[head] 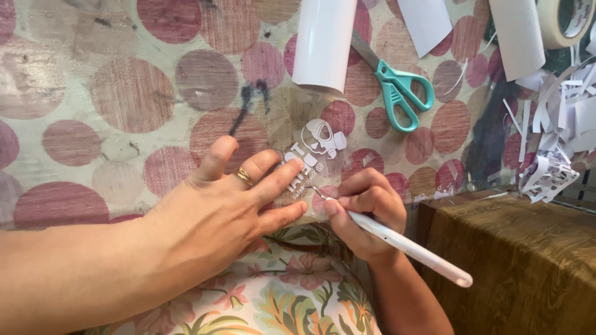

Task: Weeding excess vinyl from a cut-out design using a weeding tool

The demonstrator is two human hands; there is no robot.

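Soft, even daylight fills the view, bright without harsh contrast. Shadows are faint and short, gathering just under the left hand (236, 205) on the worktop (124, 93). A mild sheen shows on the curled white sheet (323, 43). Focus is fairly sharp at centre; the paper scraps (559, 124) at the right edge look slightly soft.

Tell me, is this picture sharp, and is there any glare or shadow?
Head view: even, soft light; the hands, left and right, look sharp. Faint glare on the clear sheet beneath the white decal. Soft shadow under the scissors.
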